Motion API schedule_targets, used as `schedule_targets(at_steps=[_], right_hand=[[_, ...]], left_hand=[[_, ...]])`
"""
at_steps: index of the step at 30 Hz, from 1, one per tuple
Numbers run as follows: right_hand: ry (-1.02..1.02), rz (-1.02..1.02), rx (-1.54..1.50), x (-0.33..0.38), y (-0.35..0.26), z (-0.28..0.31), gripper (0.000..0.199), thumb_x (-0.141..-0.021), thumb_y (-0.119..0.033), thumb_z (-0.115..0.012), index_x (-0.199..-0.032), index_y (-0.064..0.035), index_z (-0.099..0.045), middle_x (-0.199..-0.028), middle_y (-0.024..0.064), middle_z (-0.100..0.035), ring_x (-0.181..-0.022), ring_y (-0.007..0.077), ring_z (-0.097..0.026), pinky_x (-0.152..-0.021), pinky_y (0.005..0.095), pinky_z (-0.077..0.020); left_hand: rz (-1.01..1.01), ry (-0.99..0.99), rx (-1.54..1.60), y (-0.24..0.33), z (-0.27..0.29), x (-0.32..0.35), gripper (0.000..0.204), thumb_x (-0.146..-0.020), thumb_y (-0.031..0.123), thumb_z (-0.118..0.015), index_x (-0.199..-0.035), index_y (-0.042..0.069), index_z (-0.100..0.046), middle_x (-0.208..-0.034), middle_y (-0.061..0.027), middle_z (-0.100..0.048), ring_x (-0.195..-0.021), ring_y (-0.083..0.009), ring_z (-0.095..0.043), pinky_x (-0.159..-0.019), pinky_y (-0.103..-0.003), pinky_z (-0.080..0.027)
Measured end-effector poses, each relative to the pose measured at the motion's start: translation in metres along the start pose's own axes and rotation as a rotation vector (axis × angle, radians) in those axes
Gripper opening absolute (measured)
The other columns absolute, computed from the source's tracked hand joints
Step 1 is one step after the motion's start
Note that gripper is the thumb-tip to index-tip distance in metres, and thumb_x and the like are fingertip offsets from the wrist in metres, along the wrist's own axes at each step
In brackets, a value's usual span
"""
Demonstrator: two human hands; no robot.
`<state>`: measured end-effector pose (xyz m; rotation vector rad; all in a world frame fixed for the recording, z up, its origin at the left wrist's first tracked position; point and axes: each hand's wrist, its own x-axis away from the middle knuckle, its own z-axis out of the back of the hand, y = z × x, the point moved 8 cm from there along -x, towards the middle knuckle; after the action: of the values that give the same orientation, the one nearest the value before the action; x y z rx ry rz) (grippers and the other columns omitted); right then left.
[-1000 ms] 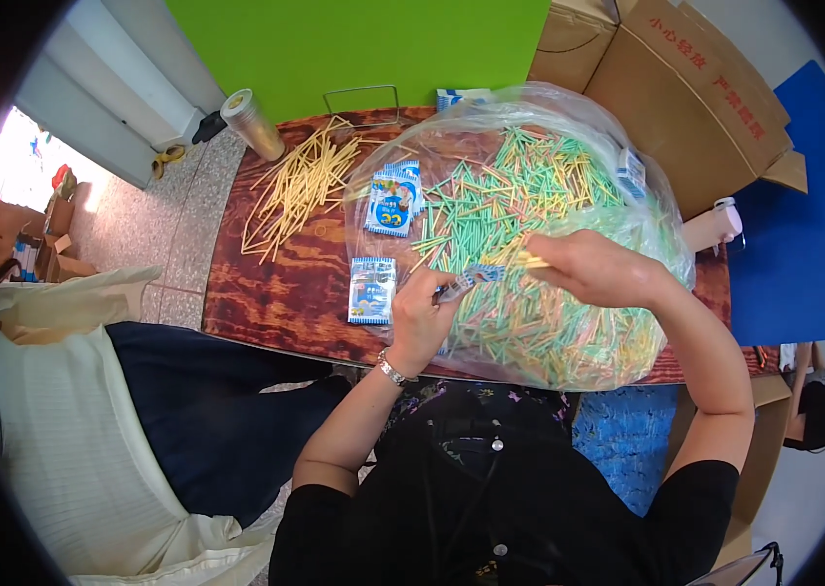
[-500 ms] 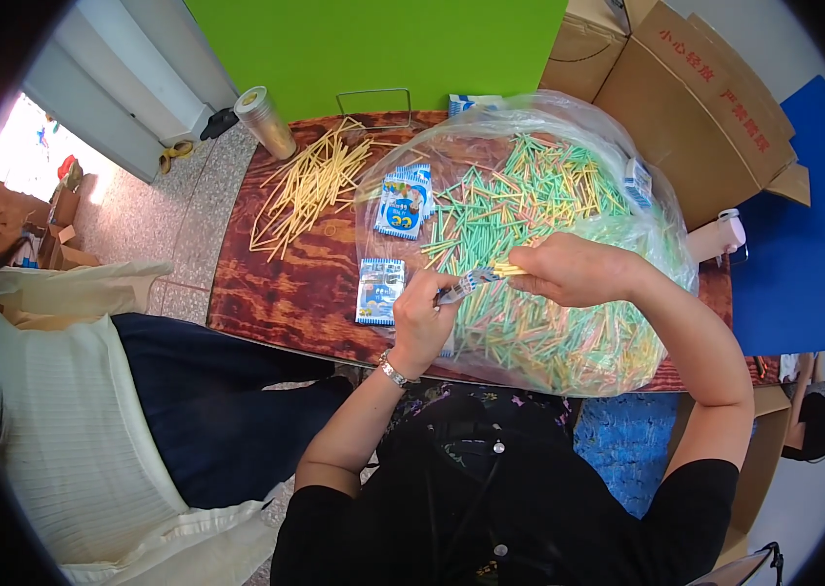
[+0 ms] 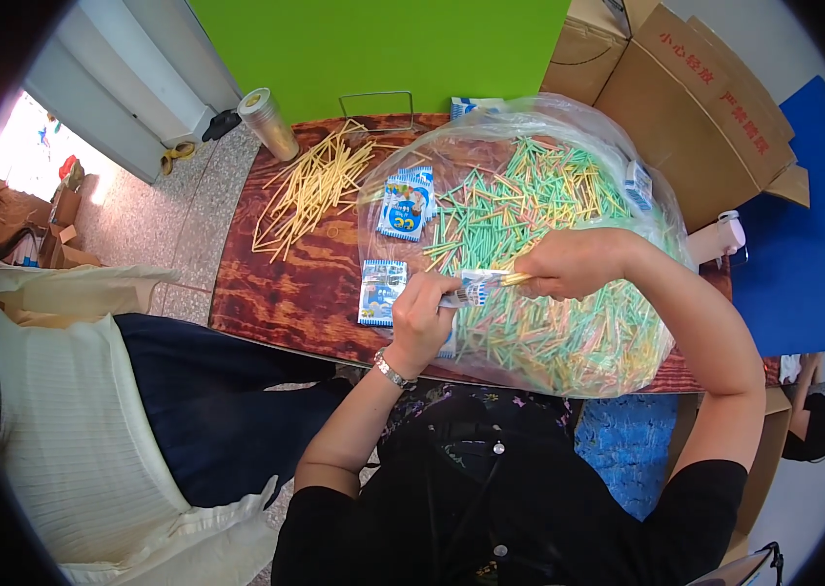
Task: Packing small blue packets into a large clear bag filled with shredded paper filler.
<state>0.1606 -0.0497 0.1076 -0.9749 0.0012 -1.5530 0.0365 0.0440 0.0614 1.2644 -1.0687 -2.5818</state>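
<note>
My left hand point(image 3: 422, 311) pinches a small blue-and-white packet point(image 3: 472, 293) over the near left part of a big clear plastic bag point(image 3: 530, 115). In my right hand point(image 3: 564, 264) are a few pale yellow sticks point(image 3: 514, 278), their ends at the packet's mouth. Whether the tips are inside it I cannot tell. Beneath and beyond both hands, a heap of short green, pink and yellow sticks point(image 3: 530, 195) fills the bag. Left of the heap lie blue-and-white packets point(image 3: 403, 207), and another packet point(image 3: 381, 291) sits beside my left hand.
Long pale yellow sticks point(image 3: 310, 190) are strewn over the brown wooden table point(image 3: 266, 308), near a clear cylinder point(image 3: 268, 124) and a wire stand point(image 3: 376, 96). A cardboard box point(image 3: 696, 107) stands at the far right, by a pink-and-white object point(image 3: 720, 236). Another person point(image 3: 71, 410) stands at my left.
The packet in my left hand has turned and its mouth now meets the sticks from my right hand. My right hand has shifted slightly, its sticks now tilted lower.
</note>
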Motion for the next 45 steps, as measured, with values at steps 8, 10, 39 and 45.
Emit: schedule_targets(at_steps=[8, 10, 39, 45], right_hand=[[-0.007, -0.147, 0.394, -0.006, -0.016, 0.008, 0.023, -0.09, -0.02, -0.057, -0.088, 0.0006, -0.066, -0.086, 0.0182, -0.068, -0.085, 0.0354, -0.066, -0.073, 0.045, -0.0518], [0.018, -0.169, 0.388, -0.008, -0.025, 0.008, 0.024, -0.09, -0.022, -0.059, -0.092, 0.0004, -0.066, -0.089, 0.0178, -0.068, -0.087, 0.0352, -0.066, -0.075, 0.0446, -0.0524], [0.556, -0.039, 0.179, -0.136, 0.032, -0.057, 0.047, -0.075, -0.033, -0.075, -0.114, -0.0108, -0.059, -0.087, 0.0105, -0.063, -0.085, 0.0299, -0.063, -0.07, 0.0417, -0.0531], [0.558, -0.071, 0.282, -0.146, 0.032, -0.07, 0.078, -0.077, -0.03, -0.072, -0.145, -0.0232, -0.036, -0.103, 0.0088, -0.064, -0.096, 0.0296, -0.059, -0.073, 0.0428, -0.0534]], left_hand=[[0.01, -0.092, -0.01, 0.006, -0.007, -0.002, 0.02, -0.072, -0.006, -0.069, -0.09, 0.002, -0.064, -0.082, -0.0121, -0.064, -0.073, -0.028, -0.063, -0.062, -0.034, -0.05], [0.002, -0.082, 0.013, 0.012, -0.01, -0.008, 0.021, -0.071, -0.005, -0.07, -0.091, 0.002, -0.065, -0.081, -0.012, -0.063, -0.072, -0.0281, -0.062, -0.062, -0.035, -0.05], [0.726, -0.384, 0.133, -0.213, -0.025, -0.016, 0.019, -0.087, 0.015, -0.069, -0.089, -0.003, -0.067, -0.068, -0.0002, -0.063, -0.054, -0.0052, -0.056, -0.05, -0.023, -0.045], [0.521, -0.333, -0.289, -0.21, -0.02, -0.022, 0.024, -0.081, 0.021, -0.074, -0.087, -0.001, -0.066, -0.065, -0.008, -0.064, -0.057, -0.0198, -0.064, -0.055, -0.032, -0.05]])
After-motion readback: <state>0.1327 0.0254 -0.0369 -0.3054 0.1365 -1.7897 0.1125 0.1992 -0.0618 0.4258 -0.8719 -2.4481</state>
